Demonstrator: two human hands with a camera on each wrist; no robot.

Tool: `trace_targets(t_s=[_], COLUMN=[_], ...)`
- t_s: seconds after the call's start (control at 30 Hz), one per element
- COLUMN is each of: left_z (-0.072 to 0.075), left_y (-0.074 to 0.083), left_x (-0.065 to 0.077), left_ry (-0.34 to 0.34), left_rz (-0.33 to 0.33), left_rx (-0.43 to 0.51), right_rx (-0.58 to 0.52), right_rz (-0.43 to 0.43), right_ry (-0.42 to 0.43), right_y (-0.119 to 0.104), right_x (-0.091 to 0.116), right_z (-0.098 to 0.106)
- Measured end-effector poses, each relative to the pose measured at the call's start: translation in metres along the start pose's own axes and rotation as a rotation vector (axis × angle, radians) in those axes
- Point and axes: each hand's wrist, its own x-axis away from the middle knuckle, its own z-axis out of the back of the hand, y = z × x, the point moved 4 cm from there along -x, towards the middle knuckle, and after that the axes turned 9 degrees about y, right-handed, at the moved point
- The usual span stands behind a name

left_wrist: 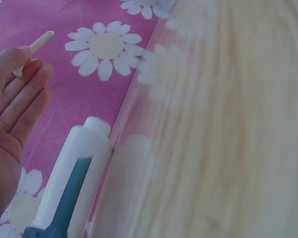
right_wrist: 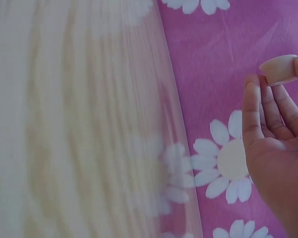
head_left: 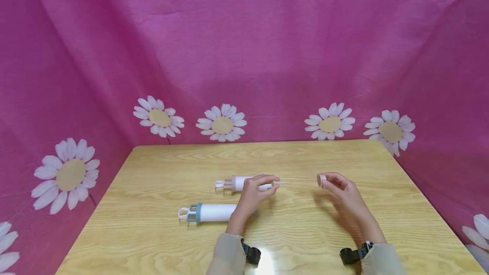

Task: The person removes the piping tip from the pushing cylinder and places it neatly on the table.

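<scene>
My left hand pinches a small pale tapered nozzle between thumb and fingertips, its thin end toward the right. In the left wrist view the nozzle stands out past the thumb. A short pale pink ring-like cap is pinched by my right hand, held above the table and apart from the nozzle. Behind the left hand lies a white syringe-like tube with a pinkish collar and a looped plunger handle; the hand hides part of it. A larger white tube with a blue-green collar lies nearer, its tip partly behind the left wrist.
Both tubes lie on a wood-grain table, handles pointing left. A magenta cloth with white daisies hangs behind and along the sides of the table. Each wrist wears a black strapped camera.
</scene>
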Motion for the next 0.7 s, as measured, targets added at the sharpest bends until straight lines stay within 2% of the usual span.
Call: trace_targets(t_s=[0.07, 0.23, 0.3, 0.47, 0.7], left_z=[-0.005, -0.016, -0.021, -0.030, -0.041], left_y=[0.001, 0.001, 0.002, 0.005, 0.006], left_x=[0.000, -0.001, -0.002, -0.003, -0.002], left_ry=[-0.005, -0.018, -0.019, -0.033, -0.048], left_rz=[-0.002, 0.007, 0.005, 0.025, 0.048], left_rx=[0.006, 0.007, 0.004, 0.023, 0.046], right_rx=[0.001, -0.109, -0.112, 0.007, 0.005], right_rz=[-0.010, -0.051, -0.047, 0.003, 0.004], right_ry=[0.008, 0.003, 0.006, 0.046, 0.058], right_y=[0.002, 0.005, 0.005, 0.005, 0.010], right_x=[0.003, 0.007, 0.007, 0.006, 0.007], right_z=[0.005, 0.015, 0.019, 0.028, 0.031])
